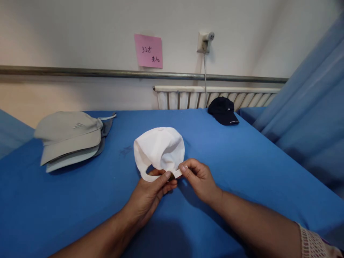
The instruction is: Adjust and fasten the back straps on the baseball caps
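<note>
A white baseball cap (159, 145) is held above the blue-covered table with its back opening towards me. My left hand (153, 191) is closed on the cap's rear strap, the thumb pressing beside a dark metal-looking buckle (172, 176). Between the thumb and fingers of my right hand (200, 179) is the loose end of the white strap (177, 173), which sticks out to the right of the buckle. The cap's brim is hidden behind the crown.
Light grey and darker caps (71, 134) lie stacked at the left of the blue table cover (107, 208). A black cap (223, 110) rests at the far right. Behind are a radiator (185, 98), a metal rail (107, 73) and a plugged-in cable (205, 71). A blue curtain (309, 89) hangs at right.
</note>
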Demonstrator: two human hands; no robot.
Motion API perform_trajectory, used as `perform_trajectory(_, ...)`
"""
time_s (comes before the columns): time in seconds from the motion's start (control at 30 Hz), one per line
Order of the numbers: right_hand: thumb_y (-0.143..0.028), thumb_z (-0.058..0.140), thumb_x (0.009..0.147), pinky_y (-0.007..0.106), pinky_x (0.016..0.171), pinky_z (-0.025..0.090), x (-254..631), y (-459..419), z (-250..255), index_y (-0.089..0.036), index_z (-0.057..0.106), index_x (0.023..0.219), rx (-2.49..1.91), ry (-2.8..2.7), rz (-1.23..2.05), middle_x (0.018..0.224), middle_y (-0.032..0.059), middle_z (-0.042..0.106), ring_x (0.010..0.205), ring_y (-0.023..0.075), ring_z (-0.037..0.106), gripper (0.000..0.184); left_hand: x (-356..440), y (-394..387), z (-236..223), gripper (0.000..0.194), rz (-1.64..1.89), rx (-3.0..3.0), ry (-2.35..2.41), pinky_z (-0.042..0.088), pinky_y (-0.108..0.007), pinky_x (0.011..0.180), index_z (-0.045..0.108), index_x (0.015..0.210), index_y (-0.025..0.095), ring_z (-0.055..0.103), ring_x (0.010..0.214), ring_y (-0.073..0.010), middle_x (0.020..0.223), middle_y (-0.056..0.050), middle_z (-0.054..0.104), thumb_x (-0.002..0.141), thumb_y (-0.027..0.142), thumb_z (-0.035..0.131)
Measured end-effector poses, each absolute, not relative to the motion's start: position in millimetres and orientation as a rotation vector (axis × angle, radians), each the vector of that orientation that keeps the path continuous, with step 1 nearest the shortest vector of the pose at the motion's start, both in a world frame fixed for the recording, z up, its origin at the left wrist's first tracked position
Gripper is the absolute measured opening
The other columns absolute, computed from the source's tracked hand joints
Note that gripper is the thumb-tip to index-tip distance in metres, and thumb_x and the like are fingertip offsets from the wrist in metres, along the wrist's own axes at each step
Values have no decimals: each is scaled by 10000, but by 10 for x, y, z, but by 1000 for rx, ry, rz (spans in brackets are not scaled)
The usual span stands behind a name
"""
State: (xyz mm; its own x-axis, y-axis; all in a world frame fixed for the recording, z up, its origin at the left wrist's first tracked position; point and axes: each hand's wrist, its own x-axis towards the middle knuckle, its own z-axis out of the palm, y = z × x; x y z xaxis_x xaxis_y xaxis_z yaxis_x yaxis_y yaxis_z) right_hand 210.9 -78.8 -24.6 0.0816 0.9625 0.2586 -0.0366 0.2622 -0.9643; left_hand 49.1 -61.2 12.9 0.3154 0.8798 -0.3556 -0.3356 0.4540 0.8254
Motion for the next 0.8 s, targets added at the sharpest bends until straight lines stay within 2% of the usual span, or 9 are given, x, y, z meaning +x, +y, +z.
perform_trajectory(0.33,-397,588,897,289,666,458,2087,-806,-237,-195,614,794,-981,-1235,966,737,3,634,680,133,566,228,509,-635,178,269,906,729,936,557,-246,669,670,809,143,644,666,-125,765,-12,677,628,206,859)
perform_trajectory(0.57,-424,608,878,283,647,430,2097,-793,-185,-189,616,764,-1006,-1168,1000,698,-4,602,648,125,526,262,487,-633,154,266,882,605,923,568,-294,780,644,856,175,685,772,-156,817,-13,707,669,186,834)
perform_trajectory(0.8,-415,648,852,279,646,451,2086,-789,-165,-188,622,766,-990,-1126,1047,693,-3,631,642,125,563,245,482,-598,179,277,845,612,938,573,-286,749,628,832,164,684,730,-151,783,-15,707,655,167,841)
